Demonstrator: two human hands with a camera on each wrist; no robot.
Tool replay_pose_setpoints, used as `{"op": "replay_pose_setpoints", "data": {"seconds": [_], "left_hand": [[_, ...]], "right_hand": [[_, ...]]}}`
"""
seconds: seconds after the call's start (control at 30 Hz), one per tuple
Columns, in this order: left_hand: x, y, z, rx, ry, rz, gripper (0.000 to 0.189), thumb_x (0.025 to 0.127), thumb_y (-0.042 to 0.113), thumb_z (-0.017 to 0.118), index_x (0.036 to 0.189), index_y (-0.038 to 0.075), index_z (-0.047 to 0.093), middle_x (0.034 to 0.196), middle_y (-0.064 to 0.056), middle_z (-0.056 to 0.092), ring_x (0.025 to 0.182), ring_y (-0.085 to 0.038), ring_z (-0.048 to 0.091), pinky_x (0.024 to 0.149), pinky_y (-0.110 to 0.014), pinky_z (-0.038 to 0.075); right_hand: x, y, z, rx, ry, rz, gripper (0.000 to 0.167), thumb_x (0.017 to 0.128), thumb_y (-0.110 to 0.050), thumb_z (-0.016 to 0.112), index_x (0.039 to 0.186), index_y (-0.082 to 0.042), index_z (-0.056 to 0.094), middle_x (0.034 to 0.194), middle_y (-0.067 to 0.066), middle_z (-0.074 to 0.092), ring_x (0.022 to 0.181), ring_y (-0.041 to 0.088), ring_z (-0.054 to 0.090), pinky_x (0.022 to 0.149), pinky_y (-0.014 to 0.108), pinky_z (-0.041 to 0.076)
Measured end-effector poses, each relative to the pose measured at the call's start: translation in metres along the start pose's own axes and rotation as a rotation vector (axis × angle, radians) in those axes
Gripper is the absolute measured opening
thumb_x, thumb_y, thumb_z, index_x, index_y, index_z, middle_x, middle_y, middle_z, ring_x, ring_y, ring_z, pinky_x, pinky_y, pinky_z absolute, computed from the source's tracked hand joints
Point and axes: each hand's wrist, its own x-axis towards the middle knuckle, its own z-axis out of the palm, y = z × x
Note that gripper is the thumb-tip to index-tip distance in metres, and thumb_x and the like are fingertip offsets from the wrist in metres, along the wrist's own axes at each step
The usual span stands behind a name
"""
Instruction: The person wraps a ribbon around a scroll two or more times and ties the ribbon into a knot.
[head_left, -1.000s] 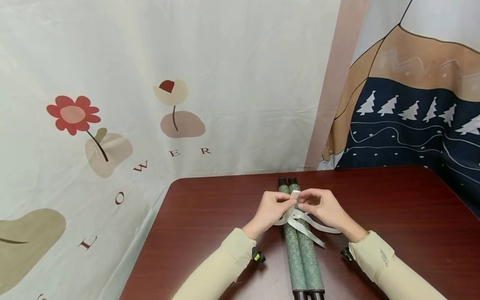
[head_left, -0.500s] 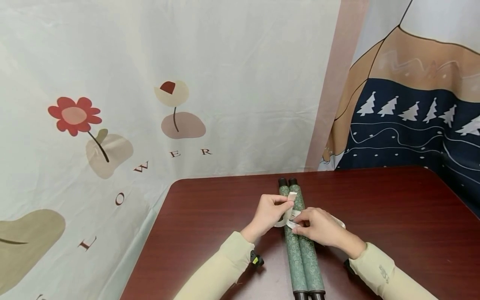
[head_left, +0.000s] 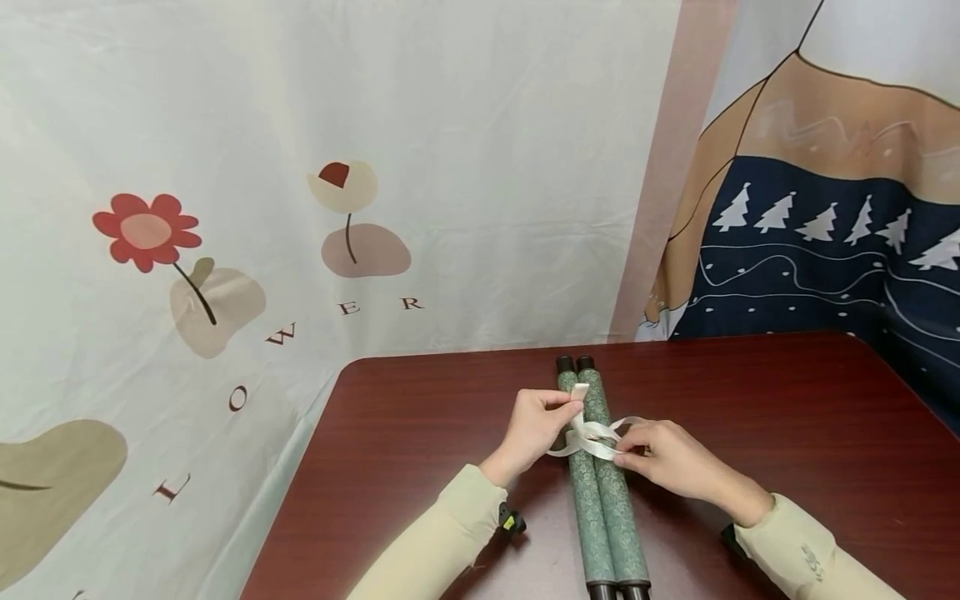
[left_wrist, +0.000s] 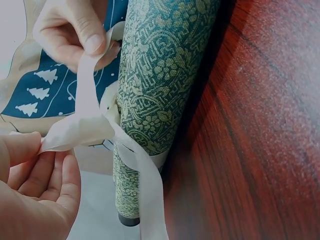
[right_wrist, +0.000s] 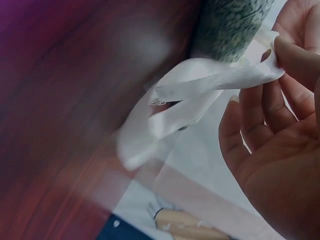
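Two green patterned scrolls (head_left: 592, 508) with dark end knobs lie side by side on the table, pointing away from me. A white ribbon (head_left: 596, 450) crosses them near their far half, with loops and loose ends on top. My left hand (head_left: 534, 429) pinches one upright ribbon end between thumb and fingers, just left of the scrolls. To the right, my right hand (head_left: 675, 458) pinches another stretch of ribbon. In the left wrist view, the ribbon (left_wrist: 82, 130) runs between both hands beside a scroll (left_wrist: 165, 75). The right wrist view shows a frayed ribbon end (right_wrist: 165, 95) hanging loose.
The dark red table (head_left: 420, 433) extends to both sides of the scrolls. Behind its far edge hangs a pale printed cloth (head_left: 487, 167), with a navy tree-patterned cloth (head_left: 795, 250) at the right.
My right hand has come down from beside the left hand, then moved right, drawing a ribbon strand with it. The left hand has shifted slightly and keeps its ribbon end.
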Motion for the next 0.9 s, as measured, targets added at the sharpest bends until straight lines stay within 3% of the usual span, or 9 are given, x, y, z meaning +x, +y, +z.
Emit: {"op": "replay_pose_setpoints", "data": {"seconds": [0.23,0.53,0.9], "left_hand": [[-0.001,-0.002,-0.002,0.004,0.002,0.008,0.016,0.09,0.007,0.08,0.099,-0.006,0.081,0.093,-0.011,0.079,0.087,-0.004,0.066,0.074,-0.017,0.052],[-0.002,-0.003,-0.007,0.005,0.016,0.014,0.013,0.09,0.006,0.08,0.097,-0.004,0.082,0.091,-0.012,0.079,0.08,-0.004,0.067,0.071,-0.018,0.053],[-0.003,-0.003,-0.012,-0.002,0.025,0.016,0.014,0.092,0.006,0.079,0.099,-0.005,0.082,0.092,-0.016,0.078,0.079,-0.004,0.068,0.072,-0.02,0.055]], "right_hand": [[-0.02,0.015,-0.012,-0.01,-0.009,0.034,0.016,0.091,-0.007,0.08,0.086,-0.022,0.078,0.082,-0.022,0.065,0.072,-0.002,0.054,0.065,0.025,0.048],[-0.038,0.02,-0.028,0.025,-0.042,0.048,0.014,0.091,-0.007,0.08,0.086,-0.02,0.078,0.082,-0.02,0.065,0.069,-0.003,0.05,0.06,0.022,0.044],[-0.062,0.034,-0.044,0.023,-0.097,0.019,0.014,0.089,-0.005,0.081,0.087,-0.019,0.079,0.086,-0.018,0.069,0.075,-0.004,0.058,0.06,0.024,0.049]]}}
